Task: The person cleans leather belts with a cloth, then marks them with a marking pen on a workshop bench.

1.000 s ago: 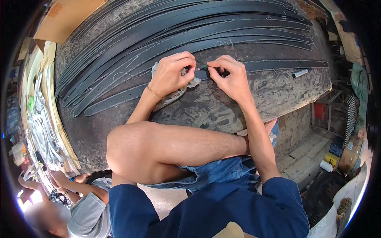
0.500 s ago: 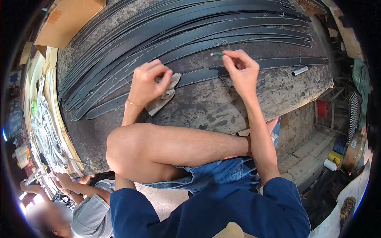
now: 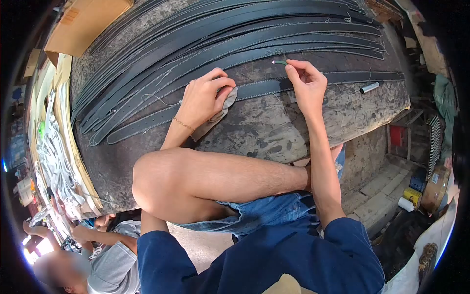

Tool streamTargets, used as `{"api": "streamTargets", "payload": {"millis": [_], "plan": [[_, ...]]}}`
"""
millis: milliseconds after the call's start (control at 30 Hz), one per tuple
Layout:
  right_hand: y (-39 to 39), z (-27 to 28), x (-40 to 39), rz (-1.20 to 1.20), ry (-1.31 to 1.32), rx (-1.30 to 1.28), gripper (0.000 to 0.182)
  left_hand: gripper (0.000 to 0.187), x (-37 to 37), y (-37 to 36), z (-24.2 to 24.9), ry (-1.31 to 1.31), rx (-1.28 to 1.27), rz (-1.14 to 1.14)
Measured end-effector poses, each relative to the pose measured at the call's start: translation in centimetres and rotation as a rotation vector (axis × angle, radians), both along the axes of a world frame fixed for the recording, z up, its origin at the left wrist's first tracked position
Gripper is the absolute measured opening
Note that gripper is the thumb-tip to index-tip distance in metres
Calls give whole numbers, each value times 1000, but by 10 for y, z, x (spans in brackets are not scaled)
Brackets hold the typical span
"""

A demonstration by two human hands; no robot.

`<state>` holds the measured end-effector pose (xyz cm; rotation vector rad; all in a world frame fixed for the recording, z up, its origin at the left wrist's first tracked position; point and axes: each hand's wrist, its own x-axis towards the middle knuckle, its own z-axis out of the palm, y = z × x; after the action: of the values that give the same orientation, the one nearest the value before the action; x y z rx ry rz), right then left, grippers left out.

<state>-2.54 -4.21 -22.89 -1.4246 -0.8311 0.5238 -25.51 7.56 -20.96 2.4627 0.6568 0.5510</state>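
Note:
My left hand (image 3: 203,100) is closed on a crumpled greyish rag (image 3: 230,98), which hangs below the palm over a black leather belt strap (image 3: 259,89). White stitching runs along the strap's edges, and it lies flat across the table. Pinched between thumb and fingers of my right hand (image 3: 308,85) is a short curved green stick (image 3: 280,62) with a bright pinkish tip pointing left. That hand is just above the same strap, right of the rag. Several more stitched belt straps (image 3: 235,44) lie side by side behind, with loose thread ends on them.
A small metal cylinder (image 3: 369,87) lies on the worn table (image 3: 264,132) at right. A cardboard box (image 3: 88,24) stands at the back left, near a bundle of white strips (image 3: 58,157). Another person (image 3: 115,259) sits at lower left. My bent leg (image 3: 220,176) runs along the table's front.
My left hand has moved right and slightly up along the strap with the rag. My right hand has shifted a little right and up, still pinching the green stick.

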Motion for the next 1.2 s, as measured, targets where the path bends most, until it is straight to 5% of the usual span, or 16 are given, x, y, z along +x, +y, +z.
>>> {"api": "streamTargets", "payload": {"millis": [200, 267, 400, 567, 800, 933, 1000, 1200], "plan": [[-1, 0, 3, -18, 32, 18, 13, 9, -18, 5, 3, -32, -76, -171], [-2, 5, 1, -24, 68, -22, 13, 22, -20, -1, -5, -121, -54, -58], [-2, 2, 6, -19, 59, 3, 14, 12, -8, -7, 2, -105, -52, -29], [-14, 4, 30, -80, 46, -21, 14, 18, 34, -8, 4, -129, 197, -352], [-21, 1, 39, -90, 84, -18, 13, 15, 71, -30, -13, -140, 248, -322], [-19, 2, 27, 2, -17, 28, 12, 17, 57, -32, -12, -192, 304, -353], [-22, 6, 24, 184, -340, 22, 12, 19, 51, -34, -17, -240, 277, -321], [-22, 13, 23, 325, -392, -26, 13, 25, 49, -32, -18, -283, 254, -358]]}}
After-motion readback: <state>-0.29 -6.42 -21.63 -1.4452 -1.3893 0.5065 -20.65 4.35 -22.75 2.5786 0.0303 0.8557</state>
